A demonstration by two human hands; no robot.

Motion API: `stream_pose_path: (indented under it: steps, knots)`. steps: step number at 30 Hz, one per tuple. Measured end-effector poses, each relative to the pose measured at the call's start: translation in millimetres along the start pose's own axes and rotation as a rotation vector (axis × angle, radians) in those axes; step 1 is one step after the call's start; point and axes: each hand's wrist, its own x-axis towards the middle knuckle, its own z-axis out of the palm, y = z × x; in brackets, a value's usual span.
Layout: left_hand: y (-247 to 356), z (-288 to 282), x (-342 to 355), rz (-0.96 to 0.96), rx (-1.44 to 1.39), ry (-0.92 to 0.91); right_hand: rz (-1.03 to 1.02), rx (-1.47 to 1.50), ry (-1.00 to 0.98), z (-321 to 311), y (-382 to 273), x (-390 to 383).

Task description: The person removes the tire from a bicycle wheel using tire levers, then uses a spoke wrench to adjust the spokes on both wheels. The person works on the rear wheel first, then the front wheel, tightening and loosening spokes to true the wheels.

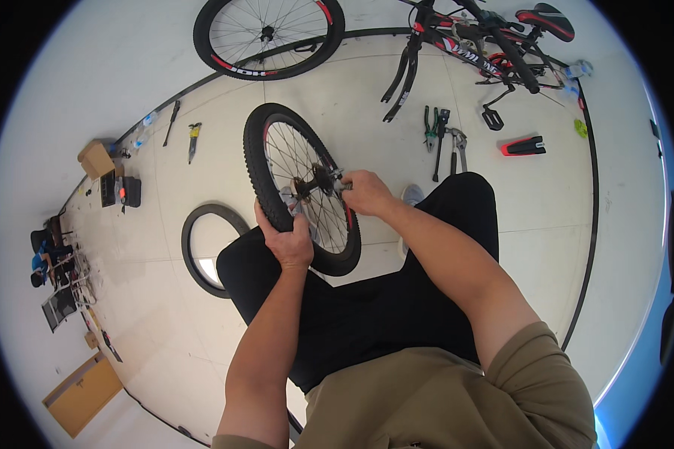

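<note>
Between my knees a bicycle wheel (pixel 302 187) stands tilted, with a black knobby tire, thin spokes and red marks on its rim. My left hand (pixel 286 238) is closed round the lower left of the tire. At the hub (pixel 320 179), my right hand (pixel 367 193) has its fingers pinched at a small grey metal part by the axle end. Whether that part is a tool or belongs to the axle, I cannot make out. A loose black tire (pixel 195 251) lies on the floor beside my left knee.
Ahead, another wheel (pixel 296 71) leans at the wall, near a bicycle frame (pixel 457 45) without its front wheel. Green-handled pliers (pixel 430 129), a hammer (pixel 454 146) and a red-black fender (pixel 523 147) lie right. Left are a cardboard box (pixel 96 159) and a distant seated person (pixel 43 262).
</note>
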Motion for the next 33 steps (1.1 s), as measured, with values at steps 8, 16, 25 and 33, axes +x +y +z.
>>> stream_pose_path:
  steps: [8,16,25,33]
  knots:
    - [-0.5,0.0,0.2,0.017,-0.002,-0.009,0.058,0.113,0.096,6.1,-1.8,-0.2]
    - [-0.5,0.7,1.4,0.026,0.008,0.002,-0.004,0.09,0.036,8.2,-5.8,-2.6]
    - [0.5,-0.5,1.2,0.01,-0.024,-0.01,0.113,0.081,0.029,-3.2,-11.0,-5.4]
    - [4.0,1.3,-0.9,-0.022,-0.016,-0.006,-0.007,0.207,0.135,9.8,-3.1,2.7]
